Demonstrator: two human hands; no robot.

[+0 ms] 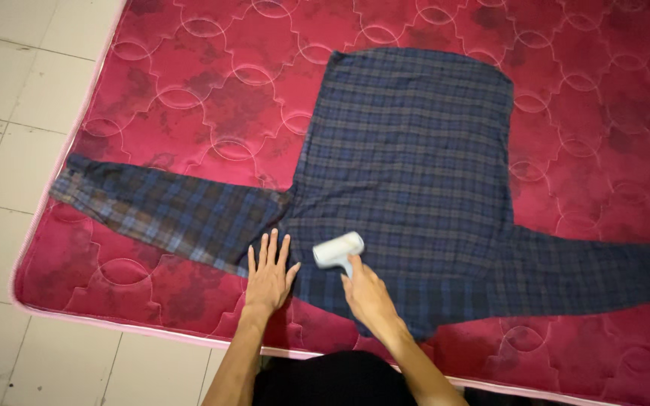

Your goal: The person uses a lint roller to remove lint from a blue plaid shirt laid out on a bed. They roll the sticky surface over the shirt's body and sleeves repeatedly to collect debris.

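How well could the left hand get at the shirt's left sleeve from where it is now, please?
Probably yes: the left hand lies flat at the base of that sleeve, which lies spread out on the red mattress with nothing on it.

No packages, no labels, no signs, no screens in view

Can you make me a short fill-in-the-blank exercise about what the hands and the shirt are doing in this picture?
1. The plaid shirt lies spread flat on a ____ quilted mattress.
2. The right hand holds a ____ lint roller against the shirt.
3. The left hand lies ____ with fingers spread, beside the shirt's sleeve.
4. Beyond the mattress edge, the floor is covered with pale ____.

Missing words: red; white; flat; tiles
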